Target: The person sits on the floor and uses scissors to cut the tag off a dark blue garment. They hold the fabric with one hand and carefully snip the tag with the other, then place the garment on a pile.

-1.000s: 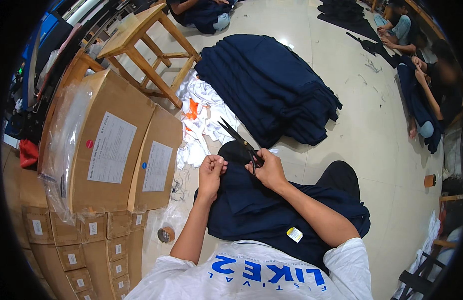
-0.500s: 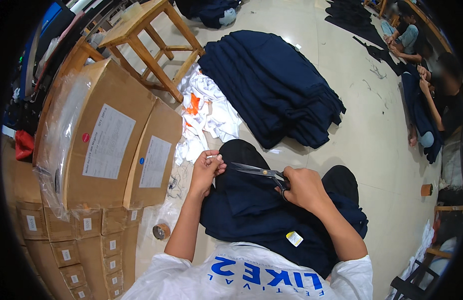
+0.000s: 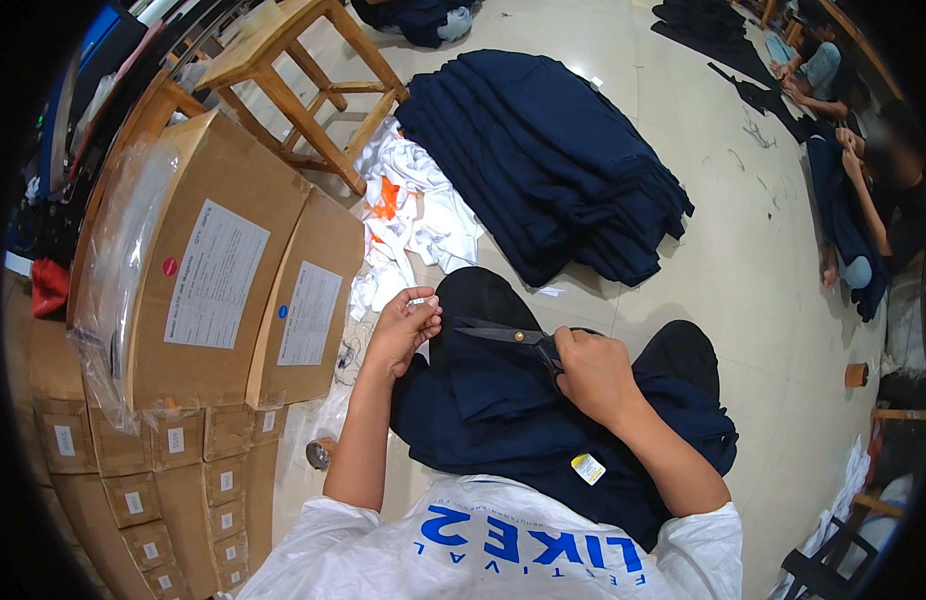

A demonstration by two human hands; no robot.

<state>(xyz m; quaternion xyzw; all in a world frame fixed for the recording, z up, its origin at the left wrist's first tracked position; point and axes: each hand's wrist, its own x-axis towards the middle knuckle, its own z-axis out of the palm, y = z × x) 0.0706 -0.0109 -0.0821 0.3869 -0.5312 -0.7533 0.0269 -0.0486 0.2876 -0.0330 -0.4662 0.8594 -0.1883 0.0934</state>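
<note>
My right hand (image 3: 588, 370) is closed round the handles of black scissors (image 3: 518, 336), whose blades point left over the dark navy cloth (image 3: 498, 400) on my lap and black-clad legs. The blade tips are a little below and right of my left hand (image 3: 408, 325). That hand is raised beside my left knee with thumb and fingertips pinched on something pale, too small to make out. A small yellow-and-white sticker (image 3: 588, 469) lies on the cloth near my waist.
A tall navy fabric stack (image 3: 543, 160) lies ahead, beside white cloth scraps (image 3: 433, 220). Cardboard boxes (image 3: 198, 160) and a wooden stool (image 3: 245, 55) stand left. Co-workers (image 3: 883, 200) sit along the right. Tape rolls (image 3: 855, 375) are on the floor.
The scissors have swung from pointing up-left to lying level, pointing left. My right hand has moved right and lower. My left hand has moved left and slightly up.
</note>
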